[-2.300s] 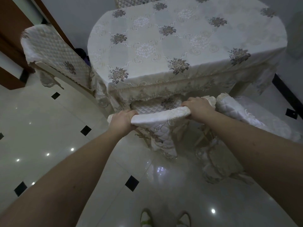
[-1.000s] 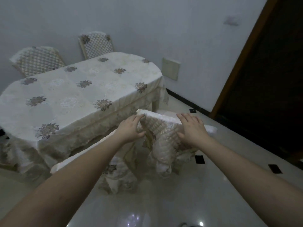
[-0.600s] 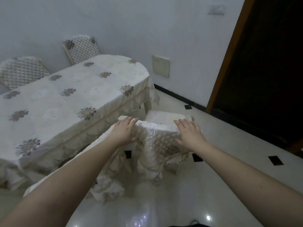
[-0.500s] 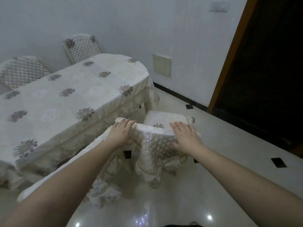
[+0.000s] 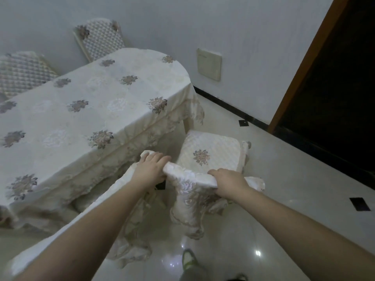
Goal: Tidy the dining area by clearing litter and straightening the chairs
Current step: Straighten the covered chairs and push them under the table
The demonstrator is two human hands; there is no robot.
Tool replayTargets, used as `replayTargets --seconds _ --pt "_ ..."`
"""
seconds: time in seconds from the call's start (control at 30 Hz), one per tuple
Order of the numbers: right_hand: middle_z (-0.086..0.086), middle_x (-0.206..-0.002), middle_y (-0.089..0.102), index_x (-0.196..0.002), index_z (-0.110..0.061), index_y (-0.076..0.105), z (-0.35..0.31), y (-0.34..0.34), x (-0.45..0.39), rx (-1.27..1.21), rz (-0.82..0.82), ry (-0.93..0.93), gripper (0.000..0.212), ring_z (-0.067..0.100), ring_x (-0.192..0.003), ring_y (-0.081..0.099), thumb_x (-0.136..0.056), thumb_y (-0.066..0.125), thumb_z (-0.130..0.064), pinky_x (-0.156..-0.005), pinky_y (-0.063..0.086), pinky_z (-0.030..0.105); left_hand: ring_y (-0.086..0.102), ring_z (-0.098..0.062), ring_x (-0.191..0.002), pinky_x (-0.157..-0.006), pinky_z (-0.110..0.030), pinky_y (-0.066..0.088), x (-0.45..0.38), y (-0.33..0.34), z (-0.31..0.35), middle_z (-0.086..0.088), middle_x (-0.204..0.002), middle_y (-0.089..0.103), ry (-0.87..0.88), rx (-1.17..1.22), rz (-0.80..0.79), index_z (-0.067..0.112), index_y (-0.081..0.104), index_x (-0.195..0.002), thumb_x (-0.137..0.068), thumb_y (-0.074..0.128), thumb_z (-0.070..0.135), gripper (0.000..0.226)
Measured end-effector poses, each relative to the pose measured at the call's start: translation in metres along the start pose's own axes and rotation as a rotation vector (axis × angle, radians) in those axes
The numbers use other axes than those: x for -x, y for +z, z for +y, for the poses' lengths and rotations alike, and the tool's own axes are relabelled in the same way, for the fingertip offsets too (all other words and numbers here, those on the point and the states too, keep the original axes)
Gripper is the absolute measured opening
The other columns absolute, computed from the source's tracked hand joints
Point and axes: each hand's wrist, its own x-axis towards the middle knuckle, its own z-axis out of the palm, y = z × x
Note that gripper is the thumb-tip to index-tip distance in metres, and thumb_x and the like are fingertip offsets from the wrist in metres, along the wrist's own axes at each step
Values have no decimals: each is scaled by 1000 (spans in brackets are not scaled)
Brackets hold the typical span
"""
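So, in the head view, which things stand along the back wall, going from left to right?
Left quilted chair back → second quilted chair back → beige wall plate → brown door frame → dark doorway.

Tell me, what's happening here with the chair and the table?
A person is tidying a dining area. Both hands grip the top of a fabric-covered chair's backrest: the left hand near its left end, the right hand near its right. The chair's seat faces the corner of the cloth-covered table and is not tucked under it. A second covered chair stands just left, under the person's left arm, and two more stand beyond the table by the wall.
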Motion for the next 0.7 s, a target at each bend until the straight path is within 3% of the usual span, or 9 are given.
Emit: replayTargets --seconds 0.13,0.2,0.27,0.33,0.43,0.7 --pt "-1 -116 60 -130 -35 44 -4 4 2 17 62 17 49 26 -101 60 -83 59 -31 -80 47 35 62 -27 -101 -99 -47 39 -30 -1 -20 -1 -104 67 116 65 -26 22 67 -103 -61 63 53 52" --pt "-2 -117 62 -132 -34 44 -2 8 5 -19 140 11 51 26 -102 60 -83 60 -34 -81 46 35 66 -24 -85 -83 -37 48 -41 1 -25 3 -88 68 245 87 -35 23 69 -91 -59 69 45 38" --pt "-1 -115 64 -132 -30 49 -2 15 7 -69 221 -27 55 27 -101 62 -79 65 -32 -81 46 36 65 -23 -72 -66 -31 49 -47 3 -29 4 -77 66 323 109 -69 23 67 -85 -57 77 33 31" --pt "2 -107 68 -126 -27 56 0 20 5 -86 249 -35 58 29 -93 65 -71 73 -32 -75 48 36 63 -22 -66 -56 -30 48 -50 8 -35 4 -73 64 360 109 -86 23 65 -85 -59 75 35 31" --pt "2 -100 69 -119 -27 60 2 20 0 -80 224 5 48 29 -89 66 -72 70 -36 -69 49 35 63 -22 -69 -56 -33 49 -55 13 -39 4 -75 64 358 113 -94 24 64 -90 -64 69 42 32" --pt "-4 -111 64 -118 -31 54 14 8 -7 -46 118 -46 36 23 -102 59 -83 55 -40 -73 46 34 65 -23 -72 -63 -34 49 -61 8 -28 3 -79 66 251 119 -161 20 66 -87 -66 61 35 26"
